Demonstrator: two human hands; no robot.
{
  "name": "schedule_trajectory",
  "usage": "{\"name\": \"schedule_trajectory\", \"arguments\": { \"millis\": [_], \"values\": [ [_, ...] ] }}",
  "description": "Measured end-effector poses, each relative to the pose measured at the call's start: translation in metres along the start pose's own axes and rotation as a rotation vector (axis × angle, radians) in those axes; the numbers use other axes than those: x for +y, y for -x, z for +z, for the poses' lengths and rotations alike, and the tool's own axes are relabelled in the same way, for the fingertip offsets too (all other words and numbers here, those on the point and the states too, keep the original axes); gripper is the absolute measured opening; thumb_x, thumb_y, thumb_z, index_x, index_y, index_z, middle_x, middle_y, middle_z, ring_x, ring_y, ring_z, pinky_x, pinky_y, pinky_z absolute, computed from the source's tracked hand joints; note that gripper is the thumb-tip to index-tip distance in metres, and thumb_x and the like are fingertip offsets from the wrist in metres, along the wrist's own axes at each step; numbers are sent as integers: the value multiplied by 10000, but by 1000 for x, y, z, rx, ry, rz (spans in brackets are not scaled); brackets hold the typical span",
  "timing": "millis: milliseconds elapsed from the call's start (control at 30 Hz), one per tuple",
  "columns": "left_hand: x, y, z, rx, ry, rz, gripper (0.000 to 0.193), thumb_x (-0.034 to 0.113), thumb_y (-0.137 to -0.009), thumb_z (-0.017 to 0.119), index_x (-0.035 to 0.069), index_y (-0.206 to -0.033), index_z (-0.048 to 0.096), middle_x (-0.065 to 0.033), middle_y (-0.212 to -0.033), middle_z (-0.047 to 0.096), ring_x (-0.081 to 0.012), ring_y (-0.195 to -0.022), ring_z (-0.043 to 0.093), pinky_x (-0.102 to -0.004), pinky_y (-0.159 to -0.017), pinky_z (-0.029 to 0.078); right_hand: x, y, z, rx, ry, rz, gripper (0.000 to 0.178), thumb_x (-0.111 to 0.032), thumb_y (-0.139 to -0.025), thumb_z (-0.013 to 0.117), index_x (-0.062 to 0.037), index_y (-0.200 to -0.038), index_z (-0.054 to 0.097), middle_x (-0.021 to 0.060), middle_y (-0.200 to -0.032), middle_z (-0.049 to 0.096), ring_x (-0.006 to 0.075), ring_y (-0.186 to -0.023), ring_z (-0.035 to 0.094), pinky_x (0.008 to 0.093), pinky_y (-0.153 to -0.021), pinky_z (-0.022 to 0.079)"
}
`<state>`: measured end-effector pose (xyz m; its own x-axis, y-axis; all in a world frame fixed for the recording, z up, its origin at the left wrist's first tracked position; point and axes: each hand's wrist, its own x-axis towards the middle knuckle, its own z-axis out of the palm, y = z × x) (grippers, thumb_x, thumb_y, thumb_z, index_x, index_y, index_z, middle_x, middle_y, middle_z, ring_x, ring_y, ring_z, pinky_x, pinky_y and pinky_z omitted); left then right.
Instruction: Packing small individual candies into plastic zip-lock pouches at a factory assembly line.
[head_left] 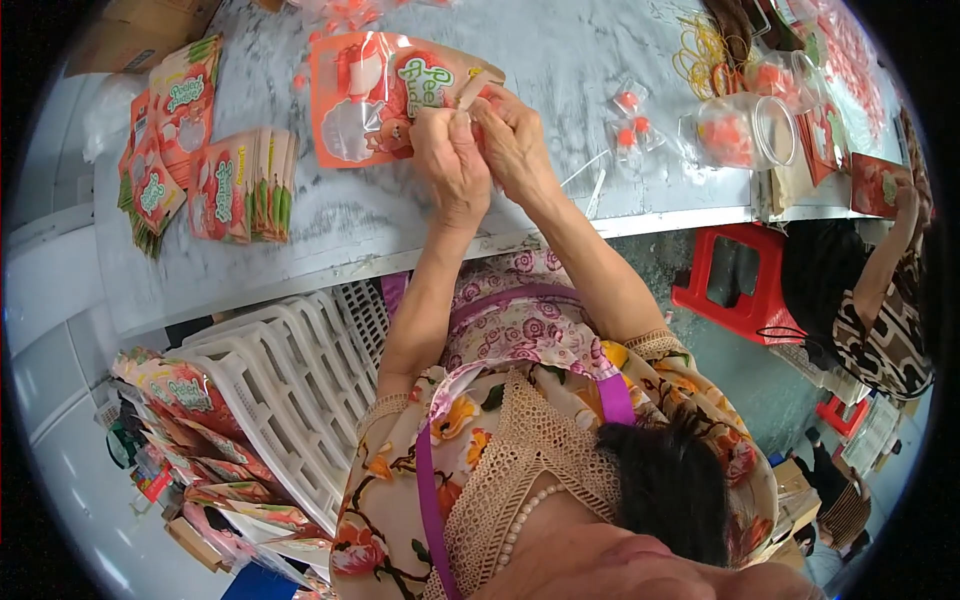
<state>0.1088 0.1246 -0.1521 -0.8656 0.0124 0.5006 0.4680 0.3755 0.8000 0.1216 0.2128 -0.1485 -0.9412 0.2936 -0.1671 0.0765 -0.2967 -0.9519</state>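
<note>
A large red plastic pouch [345, 95] with a clear window lies on the table in front of me, its opening end to the right. My left hand [450, 165] is closed, with thumb and fingers pinched on that right end. Right against it, my right hand [515, 140] is also closed, pinching the pouch's edge with the fingers bent. A pale strip of the edge shows above the fingertips. The exact grip between the two hands is partly hidden.
Stacks of flat pouches [235, 190] lie left on the grey table [330, 220]. Small clear packets with red pieces [632, 125] and a clear jar [727, 135] stand right. White plastic crates [290, 370] are below left. A co-worker's hand [908, 200] holds a pouch at far right, near a red stool [735, 310].
</note>
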Motion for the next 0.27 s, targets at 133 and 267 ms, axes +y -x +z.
{"name": "schedule_trajectory", "arguments": {
  "millis": [133,267],
  "values": [
    [-6,4,4,-32,-59,175,176,158,-967,479,27,-850,493,-154,-778,495,-347,-753,499,-459,-680,381,-2,-14,-6,51,582,-296,249,-230,-897,573,-15,-1006,634,130,-799,685,249,-661,649,344,-580,492],
    [-16,4,1,-28,-10,81,139,140,-951,509,35,-862,490,-156,-805,496,-336,-780,499,-461,-709,371,1,-20,-3,-60,784,-507,253,-242,-895,616,-47,-1052,653,122,-956,721,303,-809,699,358,-688,531]
  ]
}}
